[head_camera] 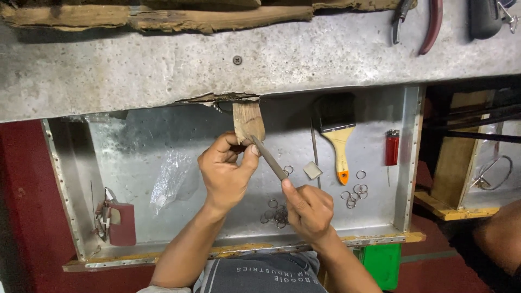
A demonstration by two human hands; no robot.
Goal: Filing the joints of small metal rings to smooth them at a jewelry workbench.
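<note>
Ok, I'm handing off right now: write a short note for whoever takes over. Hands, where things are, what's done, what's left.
Left hand: pinches a small piece, too small to identify, against the wooden bench peg.
Right hand: grips a slim metal file, tip laid on that piece at the peg.
In the metal catch tray: one pile of small metal rings beside the right hand, another ring cluster further right, a paintbrush, a red lighter, a crumpled clear bag.
Done: cannot tell which rings are filed.
Left: the pinched piece is under the file now; judge the loose rings by eye.
</note>
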